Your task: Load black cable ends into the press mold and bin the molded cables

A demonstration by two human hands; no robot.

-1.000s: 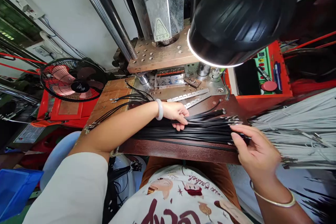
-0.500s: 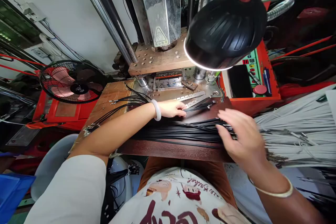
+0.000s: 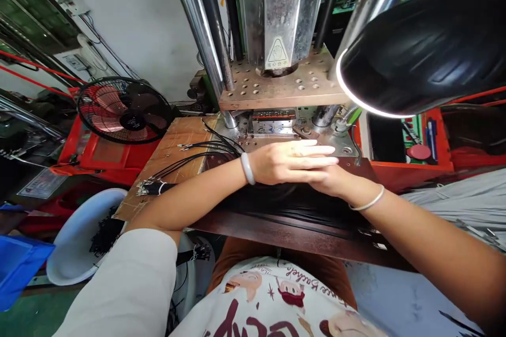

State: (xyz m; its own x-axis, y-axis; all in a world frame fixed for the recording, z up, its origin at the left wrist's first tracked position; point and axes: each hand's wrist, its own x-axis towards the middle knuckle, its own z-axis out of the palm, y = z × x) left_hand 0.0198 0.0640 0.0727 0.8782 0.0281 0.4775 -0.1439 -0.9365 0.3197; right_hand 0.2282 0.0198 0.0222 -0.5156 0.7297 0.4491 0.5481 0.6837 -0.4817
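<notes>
My left hand (image 3: 292,163), with a pale bangle at the wrist, reaches across the table with its fingers stretched out and slightly apart. It lies over my right hand (image 3: 332,179), whose fingers are hidden beneath it; what they hold, if anything, does not show. Under both hands, black cables (image 3: 272,202) lie along the dark red-brown table (image 3: 253,229). More thin black cables (image 3: 221,143) fan out past my left wrist onto a cardboard sheet (image 3: 184,139). Just behind the hands is a metal die block (image 3: 273,125) on the press bed.
Above the bed hangs a press plate (image 3: 276,89) with a hand-warning sticker. A black lamp (image 3: 427,52) blocks the upper right. A fan (image 3: 126,110) stands left, a white bucket (image 3: 75,253) below it. Grey cables (image 3: 466,195) lie right, beside a red tray (image 3: 419,160).
My right hand has moved left from the table's right side to beneath my left hand. My left hand has gone from pinching near the metal strips to fingers outstretched. The view has shifted right.
</notes>
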